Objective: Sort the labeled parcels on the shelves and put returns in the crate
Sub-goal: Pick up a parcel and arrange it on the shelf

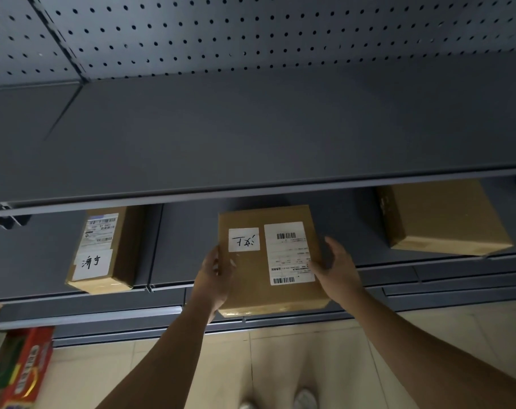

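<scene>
Grey shelf [177,255], parcel [250,278] between fingers [335,250]

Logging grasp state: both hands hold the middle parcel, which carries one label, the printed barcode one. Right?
No: the head view shows two labels on the middle parcel, the printed barcode label and a handwritten label beside it. Left hand and right hand do hold it.

You face dark grey metal shelving: a pegboard back panel [250,31] rises behind the upper shelf [250,128], and a lower shelf [38,255] sits beneath its front edge. Below, pale beige floor tiles [280,364] lie in dim light.
</scene>
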